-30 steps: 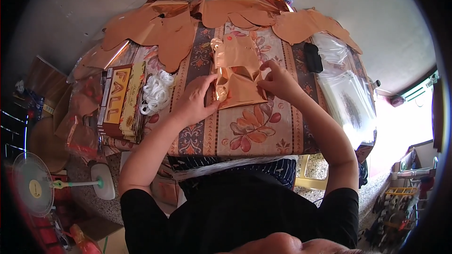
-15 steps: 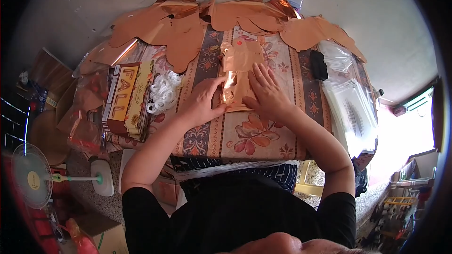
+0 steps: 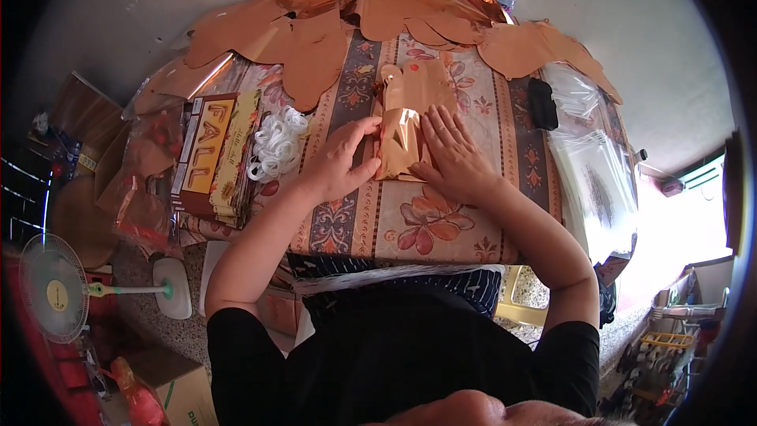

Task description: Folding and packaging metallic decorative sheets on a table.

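Head view: a folded, shiny copper-coloured foil piece [image 3: 402, 142] lies mid-table on the floral tablecloth [image 3: 426, 221]. The left hand [image 3: 341, 159] pinches its left edge; the right hand [image 3: 453, 156] presses flat, fingers spread. It looks light, slippery and crease-prone, best held by its edges.

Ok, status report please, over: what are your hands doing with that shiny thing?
Left hand pinching the shiny copper foil piece at its left edge. Right hand pressed flat on it. White ribbon bundle nearby, clear of both hands.
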`<move>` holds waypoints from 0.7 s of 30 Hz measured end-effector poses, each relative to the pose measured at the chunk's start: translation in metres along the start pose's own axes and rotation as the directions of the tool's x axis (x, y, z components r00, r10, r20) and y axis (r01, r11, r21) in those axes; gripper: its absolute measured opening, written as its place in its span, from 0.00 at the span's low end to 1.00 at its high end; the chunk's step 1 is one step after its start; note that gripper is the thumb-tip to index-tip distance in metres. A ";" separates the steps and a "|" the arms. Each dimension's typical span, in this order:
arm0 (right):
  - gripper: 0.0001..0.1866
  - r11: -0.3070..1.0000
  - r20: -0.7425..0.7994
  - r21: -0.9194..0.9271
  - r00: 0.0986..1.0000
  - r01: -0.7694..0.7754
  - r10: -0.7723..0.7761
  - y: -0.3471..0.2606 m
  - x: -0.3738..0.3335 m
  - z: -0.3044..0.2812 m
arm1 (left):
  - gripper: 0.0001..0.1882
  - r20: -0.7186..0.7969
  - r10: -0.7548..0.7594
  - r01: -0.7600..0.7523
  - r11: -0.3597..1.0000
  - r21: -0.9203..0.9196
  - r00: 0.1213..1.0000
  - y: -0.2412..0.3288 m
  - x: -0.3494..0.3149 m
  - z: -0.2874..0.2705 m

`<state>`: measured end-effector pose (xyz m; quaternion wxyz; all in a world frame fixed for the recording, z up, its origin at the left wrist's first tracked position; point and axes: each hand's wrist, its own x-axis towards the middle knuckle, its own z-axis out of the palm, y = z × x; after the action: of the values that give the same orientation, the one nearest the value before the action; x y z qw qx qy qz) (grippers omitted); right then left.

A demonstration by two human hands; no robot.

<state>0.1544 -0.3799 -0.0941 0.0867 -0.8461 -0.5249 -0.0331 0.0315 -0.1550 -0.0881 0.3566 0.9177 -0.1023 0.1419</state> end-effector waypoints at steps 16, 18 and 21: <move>0.45 1.000 -0.086 0.016 0.996 0.020 -0.019 0.003 -0.001 0.004 | 0.09 -0.039 -0.229 0.230 0.973 0.008 0.973 0.027 -0.008 0.004; 0.44 1.000 -0.057 0.014 0.998 0.008 -0.007 -0.001 0.000 0.000 | 0.10 -0.009 -0.280 0.280 0.960 -0.028 0.960 0.028 -0.007 0.003; 0.43 1.000 -0.029 0.011 1.000 -0.002 0.002 -0.002 0.000 -0.001 | 0.11 0.007 -0.309 0.308 0.948 -0.082 0.951 0.020 -0.002 0.004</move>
<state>0.1525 -0.3789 -0.0926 0.0989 -0.8455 -0.5230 -0.0425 0.0242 -0.1726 -0.0792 0.4122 0.9066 0.0376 0.0827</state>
